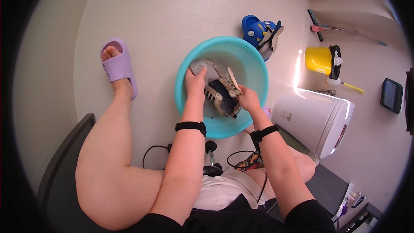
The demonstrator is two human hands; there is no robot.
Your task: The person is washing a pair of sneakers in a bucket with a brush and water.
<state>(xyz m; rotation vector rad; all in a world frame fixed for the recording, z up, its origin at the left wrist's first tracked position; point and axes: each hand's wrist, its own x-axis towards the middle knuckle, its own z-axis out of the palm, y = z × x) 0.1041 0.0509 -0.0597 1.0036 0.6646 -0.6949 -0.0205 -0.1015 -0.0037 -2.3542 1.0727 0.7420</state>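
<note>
A turquoise plastic basin (222,132) stands on the floor before me, with cloudy water inside. Over its left part, my left hand (195,82) grips the toe end of a grey and beige sneaker (212,71), thumb on top. My right hand (248,98), at the basin's right side, is closed on the end of a scrub brush (231,79), whose bristles show along one side. The brush lies against the sneaker. Below it in the basin rests a dark navy and beige shoe part with stripes (223,100); whether it belongs to the same sneaker is unclear.
Blue clogs (252,32) with grey-beige shoe pieces (271,42) on them are beyond the basin's upper right rim. To the right are a white lidded bin (307,116), a yellow bucket (318,61) with a black liner, and a squeegee (315,25). My purple slipper (121,61) is at left.
</note>
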